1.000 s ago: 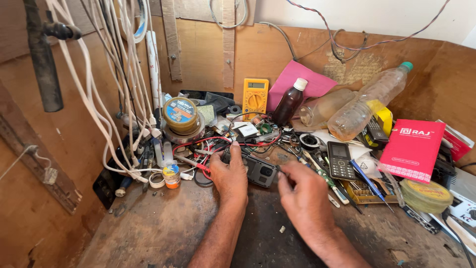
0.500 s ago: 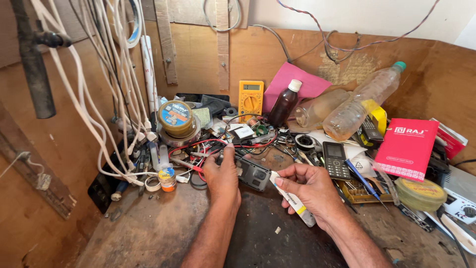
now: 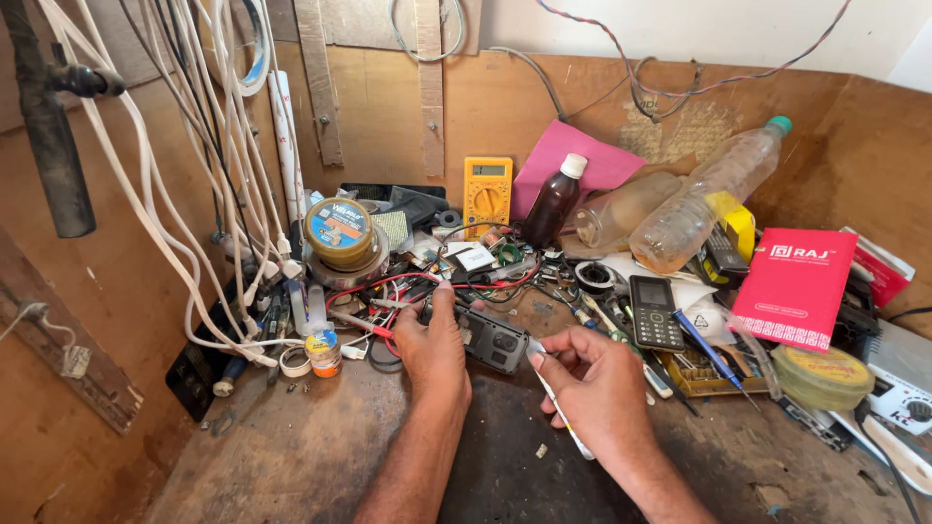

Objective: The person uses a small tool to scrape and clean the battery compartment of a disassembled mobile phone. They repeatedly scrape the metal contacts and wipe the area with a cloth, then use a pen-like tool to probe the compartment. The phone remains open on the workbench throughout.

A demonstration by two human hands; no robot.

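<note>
My left hand [image 3: 433,347] lies flat on the workbench, fingers reaching into red and black wires [image 3: 388,291], its edge against a small dark phone body [image 3: 495,342]. My right hand [image 3: 594,390] is curled around a thin white tool [image 3: 558,408] that points down toward me, its tip end near the phone body. The phone body lies face down, between the two hands.
Clutter fills the back of the bench: a yellow multimeter [image 3: 486,190], a brown bottle [image 3: 553,202], clear plastic bottles [image 3: 704,199], a black keypad phone [image 3: 653,312], a red box [image 3: 794,287], a solder spool [image 3: 339,231]. White cables [image 3: 194,194] hang at left.
My right hand picked up the thin white tool and drew it back toward me. My left hand stayed on the wires by the phone body. The view tilted down slightly.
</note>
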